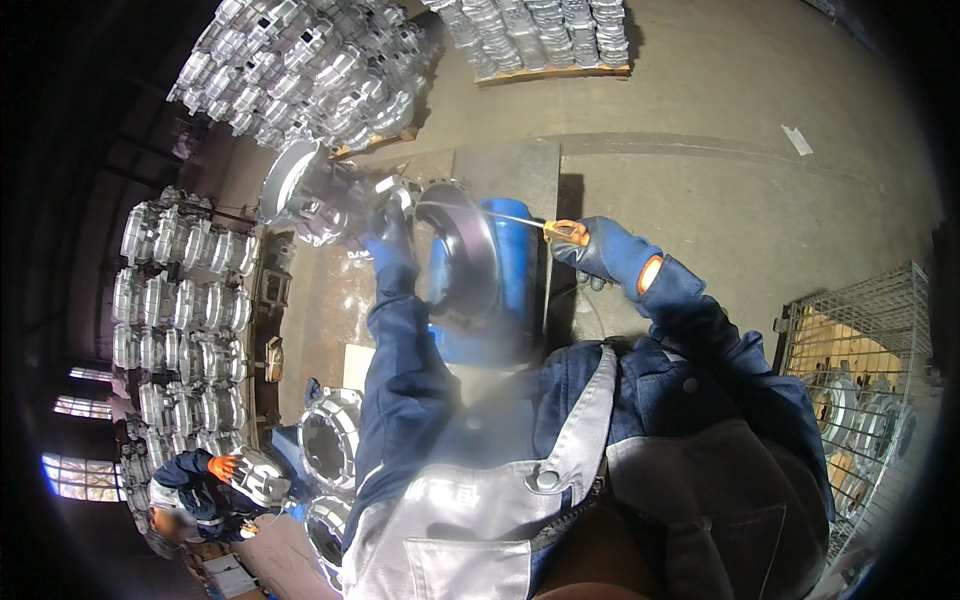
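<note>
In my gloved right hand (pixel 592 248) is a long-shafted tool (pixel 562 232) with an orange handle, which looks like a screwdriver. Its thin metal shaft points left, across the opening of a round cast-metal housing (pixel 478 245); its tip lies near the housing's far left edge. My gloved left hand (pixel 390 225) is closed on the left side of this housing, its fingers partly hidden. The housing lies tilted over a blue drum-like support (pixel 515 240). Just left of my left hand stands another silver casting (pixel 310 195) with a round opening.
Stacks of silver castings stand at the far left (pixel 300 75), at the back (pixel 540 35) and along the left (pixel 185 320). A wire cage (pixel 860 400) with metal parts is at my right. Ring-shaped castings (pixel 330 440) and a co-worker (pixel 195 495) handling a casting are at lower left.
</note>
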Action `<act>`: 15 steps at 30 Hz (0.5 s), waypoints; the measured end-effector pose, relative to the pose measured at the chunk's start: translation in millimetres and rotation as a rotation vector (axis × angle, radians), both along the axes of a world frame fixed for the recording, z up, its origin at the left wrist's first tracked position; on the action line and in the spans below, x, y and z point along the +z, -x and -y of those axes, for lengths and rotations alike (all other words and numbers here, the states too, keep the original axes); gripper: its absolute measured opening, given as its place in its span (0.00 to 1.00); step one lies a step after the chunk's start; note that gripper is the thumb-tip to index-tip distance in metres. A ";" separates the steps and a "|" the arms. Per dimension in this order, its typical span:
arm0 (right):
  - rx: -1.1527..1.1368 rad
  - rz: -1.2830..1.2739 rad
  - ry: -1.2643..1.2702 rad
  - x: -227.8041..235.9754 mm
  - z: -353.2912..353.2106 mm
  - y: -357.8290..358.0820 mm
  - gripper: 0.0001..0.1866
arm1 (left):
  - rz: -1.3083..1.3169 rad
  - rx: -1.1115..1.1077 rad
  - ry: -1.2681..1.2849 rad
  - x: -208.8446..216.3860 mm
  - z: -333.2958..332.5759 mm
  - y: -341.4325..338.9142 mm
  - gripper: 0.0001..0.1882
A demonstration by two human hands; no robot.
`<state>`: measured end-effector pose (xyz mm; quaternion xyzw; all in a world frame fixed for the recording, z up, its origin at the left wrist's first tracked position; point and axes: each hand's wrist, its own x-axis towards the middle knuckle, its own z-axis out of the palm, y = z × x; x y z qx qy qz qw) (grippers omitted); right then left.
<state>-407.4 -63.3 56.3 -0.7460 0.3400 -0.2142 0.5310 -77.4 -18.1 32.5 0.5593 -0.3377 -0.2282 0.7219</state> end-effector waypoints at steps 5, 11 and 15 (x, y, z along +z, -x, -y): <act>0.080 -0.208 -0.145 8.2 2.5 3.3 0.27 | -0.019 0.021 0.009 0.6 3.2 -4.2 0.14; 0.012 -0.120 -0.226 1.5 5.0 -4.6 0.19 | 0.095 0.047 -0.099 3.3 1.2 -6.1 0.16; 0.055 -0.125 -0.318 3.5 4.3 -4.3 0.19 | -0.041 0.001 -0.037 7.0 -2.1 0.7 0.16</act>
